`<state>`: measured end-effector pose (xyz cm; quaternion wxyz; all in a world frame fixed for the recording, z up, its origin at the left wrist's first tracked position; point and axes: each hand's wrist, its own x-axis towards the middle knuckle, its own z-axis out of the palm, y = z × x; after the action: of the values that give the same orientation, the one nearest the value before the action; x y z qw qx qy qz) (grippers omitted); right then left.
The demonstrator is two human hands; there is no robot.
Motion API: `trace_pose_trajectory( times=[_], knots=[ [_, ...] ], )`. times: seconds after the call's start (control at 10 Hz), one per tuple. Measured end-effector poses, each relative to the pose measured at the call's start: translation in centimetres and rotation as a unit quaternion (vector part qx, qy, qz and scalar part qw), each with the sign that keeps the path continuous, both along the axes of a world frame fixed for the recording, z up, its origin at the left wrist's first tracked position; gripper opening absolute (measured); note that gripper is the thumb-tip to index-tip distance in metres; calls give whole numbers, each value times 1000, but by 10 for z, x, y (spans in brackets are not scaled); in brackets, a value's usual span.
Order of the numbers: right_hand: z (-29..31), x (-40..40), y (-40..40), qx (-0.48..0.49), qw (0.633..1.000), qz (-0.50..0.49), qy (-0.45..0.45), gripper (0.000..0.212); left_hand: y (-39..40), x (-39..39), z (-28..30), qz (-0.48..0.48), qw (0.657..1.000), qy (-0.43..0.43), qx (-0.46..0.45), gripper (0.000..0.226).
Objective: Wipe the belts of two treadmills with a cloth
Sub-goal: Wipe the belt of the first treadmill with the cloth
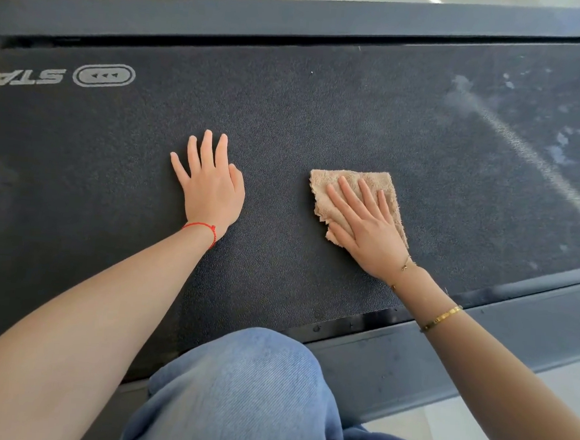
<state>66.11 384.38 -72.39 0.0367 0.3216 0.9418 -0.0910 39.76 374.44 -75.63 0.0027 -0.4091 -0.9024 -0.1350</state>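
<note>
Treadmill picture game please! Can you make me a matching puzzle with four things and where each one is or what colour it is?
Things:
1. cloth
2. left hand
3. string bracelet
4. dusty smears

Descriptions:
A. red, on the left wrist
B. far right of the belt
C. tan, under the right hand
D. flat on the bare belt, holding nothing

Pairs: 1-C, 2-D, 3-A, 4-B
</note>
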Motion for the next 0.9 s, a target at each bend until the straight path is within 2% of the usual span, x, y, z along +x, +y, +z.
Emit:
trace_pose_trajectory(
  times=[0.2,0.3,0.4,0.5,0.6,0.7,0.8,0.9],
  knots=[
    [4,-3,-3,-62,997,-7,50,47,0,1,2,0,1000,-2,-2,55],
    [8,1,-36,-81,992,77,55,46,-1,1,2,-2,1000,-1,-3,55],
    [0,7,-83,-59,984,166,38,49,-1,1,1,-2,1000,-1,-2,55],
    [-6,8,-92,-26,984,178,3,55,-2,0,0,-4,1000,-3,0,55],
    [-5,0,-75,1,994,109,-15,58,-2,-1,0,-10,1000,-4,-2,55],
    [0,-11,-57,-11,1000,1,-21,54,-3,0,1,-11,1000,-4,-2,55],
    [0,-11,-75,-23,1000,10,-13,53,-3,0,3,-10,1000,-12,-3,55],
    [-2,6,-110,-35,995,94,-2,51,-2,1,3,-9,1000,-14,-1,55]
  ],
)
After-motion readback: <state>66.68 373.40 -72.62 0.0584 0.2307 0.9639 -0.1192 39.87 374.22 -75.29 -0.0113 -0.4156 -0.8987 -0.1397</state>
